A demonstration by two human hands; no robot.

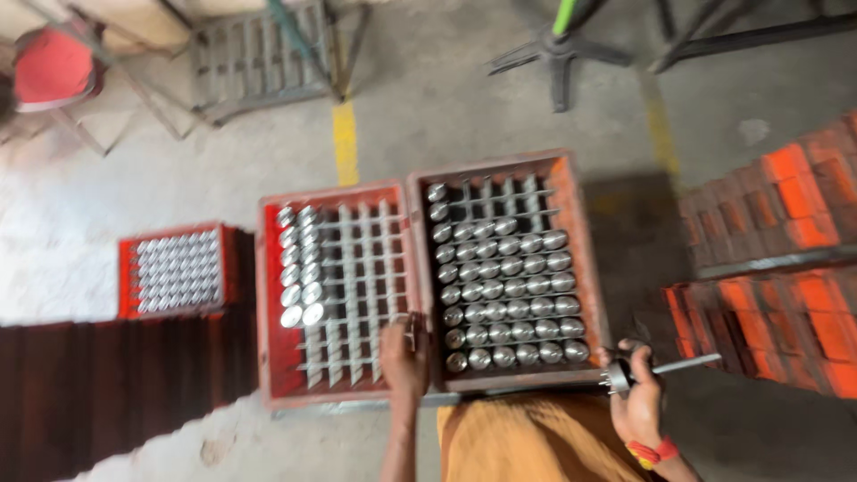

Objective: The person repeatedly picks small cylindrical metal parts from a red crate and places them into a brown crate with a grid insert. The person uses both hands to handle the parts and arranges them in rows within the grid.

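Note:
Two red crates with metal grid dividers stand side by side on the floor in front of me. The left crate (268, 295) holds shiny metal cylinders in its two left columns only. The right crate (580, 250) is mostly filled with such cylinders (509, 286). My left hand (403, 353) rests over the near edge between the crates, closed on a small metal part (412, 328). My right hand (638, 397) is beside the right crate's near right corner and grips a metal rod tool (665, 368) with a round head.
A smaller red crate (125, 268) full of cylinders sits at the left. Stacked empty red crates (786, 268) rise at the right. A dark corrugated sheet (107, 393) lies at lower left. A metal frame (254, 58), a red stool (54, 67) and stand legs (558, 54) stand farther back.

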